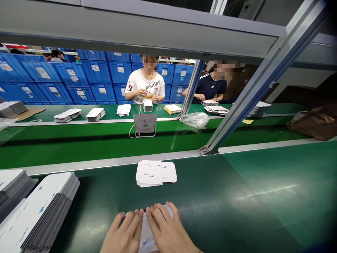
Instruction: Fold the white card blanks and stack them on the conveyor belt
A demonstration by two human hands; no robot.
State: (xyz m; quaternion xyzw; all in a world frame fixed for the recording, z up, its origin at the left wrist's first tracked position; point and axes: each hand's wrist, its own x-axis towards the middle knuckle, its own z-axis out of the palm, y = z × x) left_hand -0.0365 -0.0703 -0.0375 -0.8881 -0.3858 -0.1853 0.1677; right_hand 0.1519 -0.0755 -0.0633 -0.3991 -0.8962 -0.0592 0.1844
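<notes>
A white card with blue print [145, 232] lies at the near edge of the view, largely covered by both hands. My left hand [123, 230] rests over its left side, fingers bent and held close together at the far edge. Over the right side lies my right hand [170, 228], its fingers curved towards the same edge. The thumbs are hidden. Just beyond the hands, a few similar white cards [155, 173] lie overlapping on the dark green table [205, 196].
Tall stacks of grey-edged white cards [50, 207] stand at left. A slanted metal post [252, 75] rises at right. Across the green divider [65, 146] are a small fan [145, 124], a plastic bag [195, 120], two people handling items, and blue crates [76, 75].
</notes>
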